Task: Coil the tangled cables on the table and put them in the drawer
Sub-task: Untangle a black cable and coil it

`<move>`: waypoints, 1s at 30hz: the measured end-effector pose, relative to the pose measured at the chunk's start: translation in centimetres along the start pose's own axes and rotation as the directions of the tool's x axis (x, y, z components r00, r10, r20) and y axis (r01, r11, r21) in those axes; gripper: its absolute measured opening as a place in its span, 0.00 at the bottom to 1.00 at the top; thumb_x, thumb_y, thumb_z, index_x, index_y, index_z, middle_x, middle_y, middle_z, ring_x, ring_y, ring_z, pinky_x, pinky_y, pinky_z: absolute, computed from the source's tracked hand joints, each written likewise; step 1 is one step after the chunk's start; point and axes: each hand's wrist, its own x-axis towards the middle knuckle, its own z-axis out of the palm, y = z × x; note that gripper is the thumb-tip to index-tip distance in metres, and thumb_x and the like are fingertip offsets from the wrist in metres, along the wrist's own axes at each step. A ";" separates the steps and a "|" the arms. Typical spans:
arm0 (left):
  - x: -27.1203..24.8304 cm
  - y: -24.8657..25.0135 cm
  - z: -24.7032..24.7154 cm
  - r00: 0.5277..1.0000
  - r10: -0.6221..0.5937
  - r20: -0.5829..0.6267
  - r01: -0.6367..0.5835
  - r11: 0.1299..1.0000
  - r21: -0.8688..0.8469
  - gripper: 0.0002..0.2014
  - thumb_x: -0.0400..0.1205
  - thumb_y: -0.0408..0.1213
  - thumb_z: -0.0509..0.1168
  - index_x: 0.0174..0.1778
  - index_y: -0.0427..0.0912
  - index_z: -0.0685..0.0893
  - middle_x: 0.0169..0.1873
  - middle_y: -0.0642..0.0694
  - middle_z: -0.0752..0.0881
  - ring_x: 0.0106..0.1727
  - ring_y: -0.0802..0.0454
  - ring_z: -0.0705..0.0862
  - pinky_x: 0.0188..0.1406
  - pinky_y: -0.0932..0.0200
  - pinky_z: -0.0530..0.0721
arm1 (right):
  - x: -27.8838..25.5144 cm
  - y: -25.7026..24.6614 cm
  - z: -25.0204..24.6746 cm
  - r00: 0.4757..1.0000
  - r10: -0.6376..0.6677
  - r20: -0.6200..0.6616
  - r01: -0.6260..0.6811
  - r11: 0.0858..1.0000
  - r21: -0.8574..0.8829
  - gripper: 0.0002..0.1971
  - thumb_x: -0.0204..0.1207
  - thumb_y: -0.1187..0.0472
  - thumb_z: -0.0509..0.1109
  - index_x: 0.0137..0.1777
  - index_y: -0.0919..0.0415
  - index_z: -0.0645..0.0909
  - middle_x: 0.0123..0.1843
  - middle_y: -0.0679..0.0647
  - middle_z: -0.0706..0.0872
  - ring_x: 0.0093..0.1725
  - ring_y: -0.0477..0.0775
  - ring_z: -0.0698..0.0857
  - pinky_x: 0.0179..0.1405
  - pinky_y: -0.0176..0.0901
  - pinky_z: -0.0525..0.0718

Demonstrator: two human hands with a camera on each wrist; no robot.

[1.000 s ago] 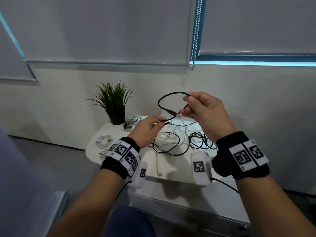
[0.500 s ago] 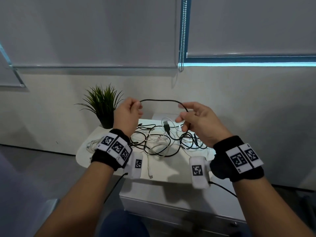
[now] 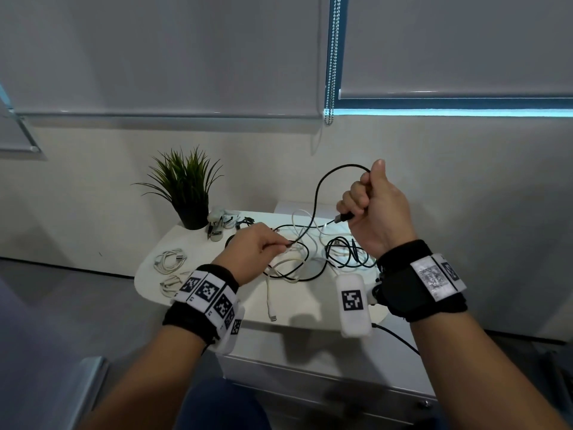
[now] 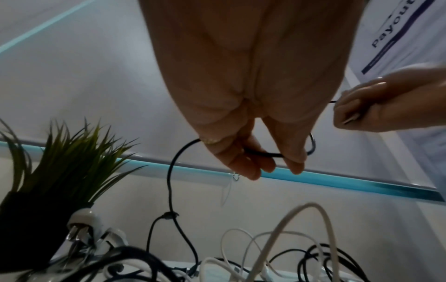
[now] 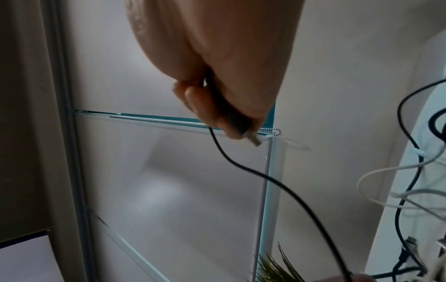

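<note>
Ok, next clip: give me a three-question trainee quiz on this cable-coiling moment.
1. True or false: the right hand grips the plug end of the black cable.
2. Where does the left hand pinch that cable? A) low, just above the tangle B) level with the right hand C) behind the potted plant
3. Fill in: the two small coiled bundles on the table's left side are ____ in colour.

Key: 1 true; 2 A; 3 white.
</note>
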 end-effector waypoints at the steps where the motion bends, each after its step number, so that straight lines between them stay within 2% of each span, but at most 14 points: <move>1: -0.2 0.2 0.2 0.999 0.016 0.033 -0.016 1.000 0.001 0.09 0.79 0.36 0.68 0.53 0.44 0.90 0.44 0.45 0.85 0.49 0.51 0.82 0.54 0.57 0.78 | 0.1 0.0 -0.1 1.000 0.006 -0.010 -0.006 1.000 0.007 0.19 0.86 0.48 0.53 0.36 0.56 0.72 0.20 0.48 0.71 0.21 0.47 0.65 0.30 0.40 0.68; 4: -0.6 0.5 0.5 0.992 0.048 0.117 -0.047 0.999 -0.016 0.09 0.79 0.38 0.69 0.53 0.47 0.89 0.43 0.51 0.80 0.47 0.56 0.79 0.48 0.72 0.73 | 0.4 0.2 -0.2 1.000 0.003 0.016 -0.004 0.998 0.055 0.15 0.87 0.54 0.53 0.42 0.57 0.76 0.34 0.53 0.88 0.29 0.49 0.80 0.31 0.38 0.72; 6: -0.6 0.6 0.4 0.985 0.078 0.152 -0.075 0.997 -0.021 0.09 0.78 0.38 0.69 0.53 0.48 0.90 0.41 0.55 0.78 0.45 0.62 0.77 0.44 0.78 0.69 | 0.5 0.4 -0.3 1.000 -0.017 0.020 0.015 0.995 0.103 0.15 0.87 0.57 0.52 0.45 0.59 0.77 0.46 0.58 0.90 0.41 0.53 0.88 0.36 0.38 0.79; 9: -0.6 0.8 0.3 0.974 0.096 0.204 -0.096 0.995 -0.010 0.09 0.78 0.39 0.70 0.52 0.49 0.90 0.40 0.61 0.75 0.44 0.68 0.74 0.42 0.79 0.68 | 0.8 0.6 -0.3 0.999 -0.032 -0.028 0.036 0.985 0.169 0.16 0.88 0.56 0.51 0.50 0.64 0.77 0.58 0.63 0.85 0.60 0.59 0.85 0.56 0.46 0.83; 12: -0.6 0.7 0.2 0.972 0.102 0.212 -0.085 0.993 -0.087 0.06 0.74 0.40 0.74 0.46 0.54 0.91 0.40 0.59 0.78 0.46 0.62 0.78 0.45 0.69 0.74 | 1.3 1.2 -0.8 0.997 -0.061 -0.054 0.063 0.997 0.040 0.17 0.87 0.54 0.53 0.50 0.60 0.81 0.59 0.55 0.85 0.68 0.56 0.80 0.67 0.47 0.76; 13: -0.7 0.8 0.0 0.975 0.095 0.202 -0.067 0.988 -0.143 0.05 0.72 0.42 0.75 0.42 0.57 0.91 0.40 0.58 0.80 0.47 0.61 0.80 0.47 0.62 0.77 | 1.3 1.4 -0.9 0.992 -0.107 -0.063 0.100 0.989 -0.112 0.17 0.86 0.52 0.54 0.49 0.56 0.84 0.58 0.48 0.85 0.65 0.51 0.80 0.66 0.45 0.75; 15: -0.6 0.9 -0.3 0.982 0.099 0.163 -0.062 0.974 -0.220 0.06 0.68 0.48 0.75 0.40 0.60 0.89 0.40 0.58 0.81 0.46 0.61 0.81 0.49 0.57 0.80 | 1.1 2.0 -1.0 0.974 -0.222 -0.049 0.173 0.864 -0.472 0.15 0.84 0.51 0.58 0.46 0.51 0.86 0.51 0.36 0.86 0.55 0.39 0.80 0.60 0.37 0.73; 17: -0.3 1.1 -0.7 0.990 0.106 0.089 -0.084 0.971 -0.222 0.06 0.68 0.50 0.74 0.38 0.59 0.89 0.40 0.57 0.82 0.46 0.59 0.82 0.50 0.59 0.80 | 0.8 2.4 -1.2 0.960 -0.279 0.032 0.232 0.723 -0.650 0.14 0.84 0.53 0.61 0.43 0.52 0.86 0.46 0.38 0.87 0.52 0.34 0.81 0.56 0.29 0.73; 19: 0.3 1.3 -1.3 0.994 0.106 -0.025 -0.109 0.973 -0.202 0.03 0.71 0.44 0.75 0.37 0.57 0.89 0.40 0.54 0.82 0.47 0.58 0.81 0.51 0.64 0.78 | 0.7 2.6 -1.5 0.968 -0.213 0.132 0.239 0.618 -0.749 0.12 0.84 0.56 0.61 0.44 0.55 0.85 0.42 0.44 0.89 0.49 0.36 0.84 0.50 0.26 0.75; 21: 1.0 1.2 -1.9 0.978 0.122 -0.167 -0.146 0.980 -0.139 0.02 0.74 0.38 0.73 0.40 0.50 0.88 0.39 0.53 0.81 0.45 0.61 0.79 0.48 0.72 0.74 | 0.5 2.7 -1.7 0.982 -0.073 0.173 0.187 0.490 -0.851 0.12 0.84 0.55 0.59 0.47 0.57 0.83 0.36 0.46 0.88 0.37 0.37 0.84 0.40 0.32 0.77; 23: 1.7 1.3 -2.5 0.945 0.152 -0.288 -0.184 0.979 -0.085 0.02 0.76 0.35 0.71 0.41 0.46 0.87 0.38 0.53 0.80 0.43 0.66 0.78 0.46 0.78 0.72 | 0.1 2.7 -1.7 0.979 0.043 0.200 0.167 0.398 -0.902 0.14 0.85 0.53 0.57 0.48 0.57 0.82 0.31 0.46 0.83 0.30 0.41 0.82 0.38 0.39 0.76; 25: 2.3 1.5 -2.8 0.915 0.172 -0.365 -0.208 0.976 -0.062 0.01 0.77 0.34 0.70 0.42 0.43 0.86 0.38 0.54 0.80 0.42 0.69 0.77 0.46 0.79 0.73 | -0.4 2.6 -1.5 0.961 0.115 0.250 0.193 0.363 -0.911 0.19 0.85 0.49 0.54 0.44 0.57 0.83 0.27 0.45 0.78 0.28 0.45 0.77 0.36 0.40 0.72; 27: 2.9 1.9 -3.0 0.899 0.162 -0.407 -0.202 0.978 -0.056 0.02 0.78 0.34 0.69 0.43 0.41 0.87 0.40 0.52 0.81 0.42 0.67 0.77 0.46 0.77 0.74 | -0.9 2.5 -1.3 0.945 0.177 0.275 0.203 0.342 -0.918 0.24 0.84 0.43 0.53 0.37 0.55 0.83 0.23 0.44 0.74 0.24 0.41 0.73 0.30 0.35 0.69; 30: 3.7 1.8 -2.7 0.895 0.101 -0.434 -0.135 0.990 -0.048 0.05 0.79 0.35 0.67 0.44 0.39 0.87 0.41 0.48 0.83 0.42 0.60 0.78 0.46 0.79 0.72 | -1.2 2.7 -1.4 0.939 0.197 0.282 0.165 0.463 -0.871 0.26 0.83 0.43 0.57 0.27 0.57 0.80 0.19 0.46 0.68 0.18 0.44 0.65 0.24 0.34 0.64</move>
